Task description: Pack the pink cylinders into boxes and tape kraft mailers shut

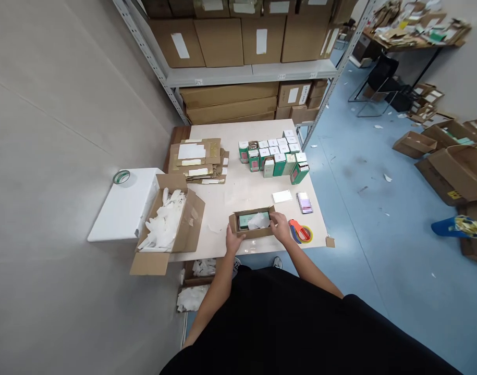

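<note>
On the pale table [238, 192], a small open cardboard box [252, 229] lies near the front edge. A green packet [248, 220] sits inside it, partly covered by crumpled white paper [259, 221]. My left hand [234, 241] grips the box's near left corner. My right hand [280, 227] is at the box's right end, its fingers next to the white paper. What the fingers touch there is unclear. Just right of it lie an orange tape dispenser [301, 232] and a small stack of pink and white cards [304, 203].
Several green-and-white boxes [273, 159] stand in rows at the table's back, beside a stack of flat cardboard mailers [199, 161]. An open carton of white paper [166, 224] stands at the left edge. Steel shelves with cartons stand behind, and loose cartons lie on the blue floor to the right.
</note>
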`<state>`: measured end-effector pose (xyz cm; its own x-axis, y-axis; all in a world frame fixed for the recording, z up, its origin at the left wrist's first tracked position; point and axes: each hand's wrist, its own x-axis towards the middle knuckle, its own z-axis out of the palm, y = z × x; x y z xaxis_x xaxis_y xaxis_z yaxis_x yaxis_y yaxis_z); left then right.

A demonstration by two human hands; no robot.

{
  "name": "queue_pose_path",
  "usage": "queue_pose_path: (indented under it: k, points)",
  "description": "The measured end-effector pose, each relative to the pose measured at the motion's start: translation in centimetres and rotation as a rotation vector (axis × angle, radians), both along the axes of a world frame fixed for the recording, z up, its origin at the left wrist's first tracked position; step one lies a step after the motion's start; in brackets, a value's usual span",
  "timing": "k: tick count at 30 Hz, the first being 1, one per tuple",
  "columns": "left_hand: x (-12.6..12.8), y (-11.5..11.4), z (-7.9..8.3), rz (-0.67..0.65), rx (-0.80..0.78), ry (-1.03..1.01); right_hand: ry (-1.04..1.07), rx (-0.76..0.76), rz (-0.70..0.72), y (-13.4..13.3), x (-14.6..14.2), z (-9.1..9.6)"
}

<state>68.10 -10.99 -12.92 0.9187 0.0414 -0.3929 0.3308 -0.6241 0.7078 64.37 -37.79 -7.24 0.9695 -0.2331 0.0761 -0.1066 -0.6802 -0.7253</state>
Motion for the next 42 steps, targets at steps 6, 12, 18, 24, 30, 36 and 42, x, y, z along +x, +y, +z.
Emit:
queue_pose_path:
  k: [6, 12, 18, 24, 30, 36, 42]
  points:
    - [0.6, 0.9, 1.1, 0.181, -0.088, -0.042, 0.267, 0.073, -0.155, -1.8, -0.6, -1.6]
    - [0.5, -0.4, 3.3, -0.091, -0.025, -0.127, 0.297, 0.100, 0.060, -0.9, -0.3, -1.5]
    - [1.3, -0.6, 5.0, -0.203, 0.123, -0.144, 0.273, 0.151, 0.128, -0.4, 0.3, -0.4]
    - [4.9, -1.6, 5.8, -0.286, 0.289, -0.146, 0.321, 0.119, 0.123, -0.5, 0.4, -0.5]
    - [7.9, -2.9, 4.6, -0.358, 0.326, 0.007, 0.396, 0.040, 0.203, 0.2, 0.1, -1.7]
    - [6.5, -2.0, 3.4, -0.480, 0.249, -0.081, 0.400, -0.107, 0.287, 0.9, -0.7, -2.9]
    - [4.5, 1.8, 3.2, -0.668, 0.301, -0.053, 0.393, -0.222, 0.400, 0.8, -1.2, -2.9]
